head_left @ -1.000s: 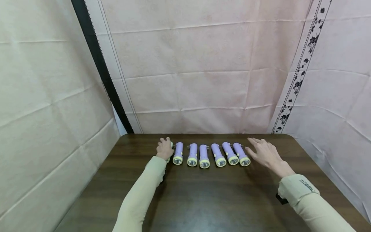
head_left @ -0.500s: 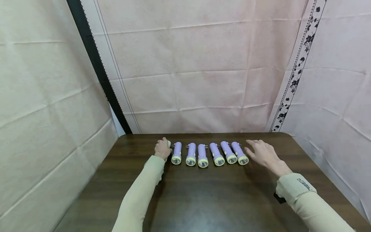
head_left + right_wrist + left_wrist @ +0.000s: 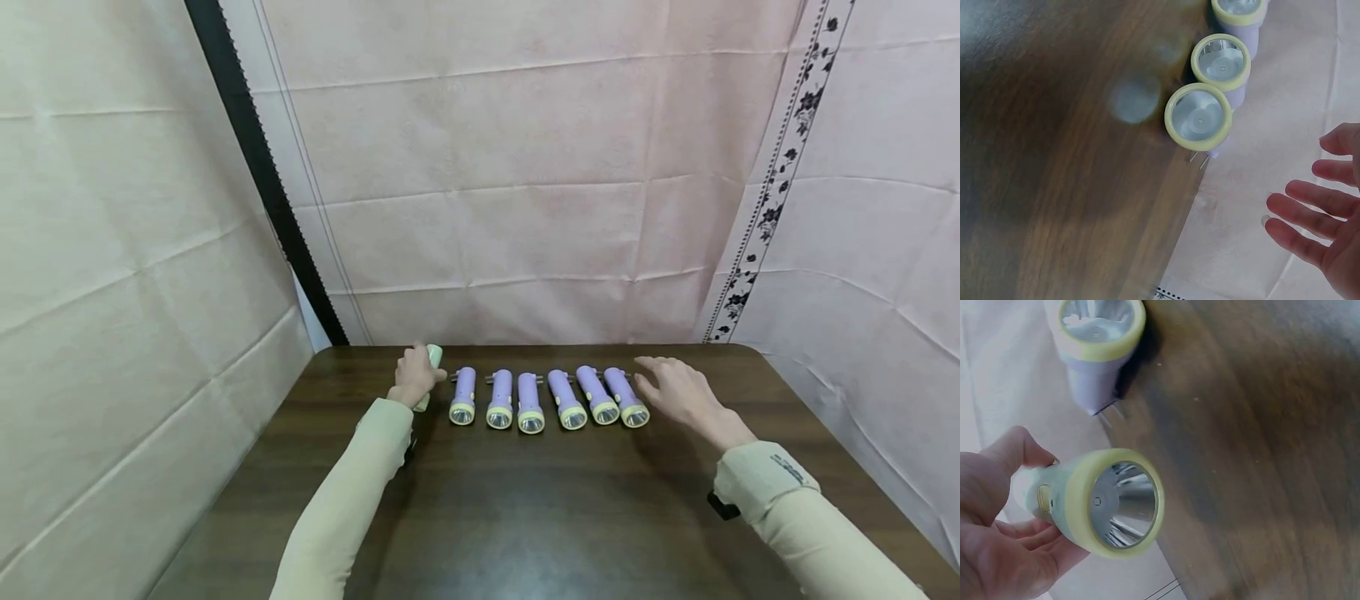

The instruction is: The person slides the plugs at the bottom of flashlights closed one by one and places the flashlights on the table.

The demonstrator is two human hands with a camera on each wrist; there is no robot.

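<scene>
My left hand (image 3: 412,375) grips a green flashlight (image 3: 1116,503) with a yellow rim, thumb on one side and fingers on the other. Its lens faces the left wrist camera. To the right of that hand, several purple flashlights with yellow rims lie in a row, lenses toward me. The leftmost purple flashlight (image 3: 463,396) is nearest the left hand. At the row's other end lies the rightmost purple flashlight (image 3: 626,398), just left of my right hand (image 3: 678,392). In the right wrist view the right hand's fingers (image 3: 1300,209) are extended and hold nothing.
The dark wooden table (image 3: 510,508) has its far edge just behind the row. Behind it hangs a pale cloth (image 3: 487,208), with more cloth on both sides. Thin metal prongs (image 3: 1199,161) stick out beside the end flashlight.
My left hand has moved slightly left, away from the row, with the green flashlight in it; more of the flashlight now shows. The right hand and purple flashlights stay nearly in place.
</scene>
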